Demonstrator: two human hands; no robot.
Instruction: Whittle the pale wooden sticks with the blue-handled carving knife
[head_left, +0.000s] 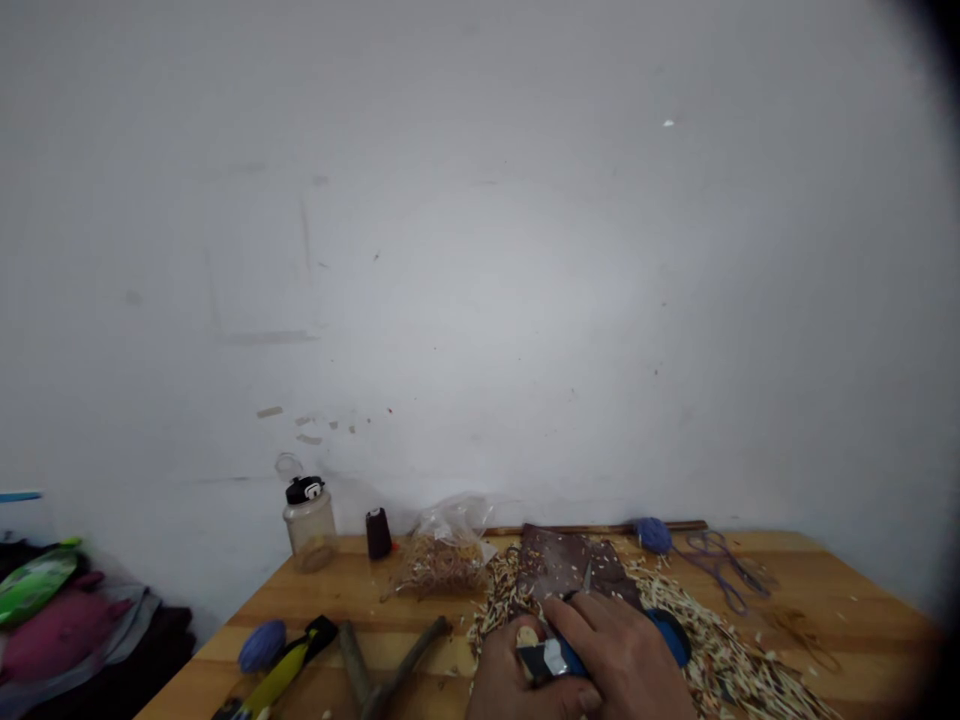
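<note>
Near the bottom of the view my two hands meet over a brown sheet [574,562] strewn with wood shavings. My left hand [499,672] is closed around a piece of wood whose pale cut end [527,636] shows. Against it lies a dark and blue part with a silvery patch [555,658]; whether it belongs to the wood cannot be made out. My right hand [626,650] is closed on a knife; its pointed blade [587,576] sticks up past the fingers, and a blue handle end [669,636] shows on the right. Fingers hide much of both.
Shavings [739,665] spread right on the wooden table [840,585]. Behind are a clear bag [446,550], dark thread cone [378,534], jar [310,530] and purple yarn [652,535]. At left lie a forked branch [401,670], another yarn ball [262,646] and a yellow-black tool [285,670].
</note>
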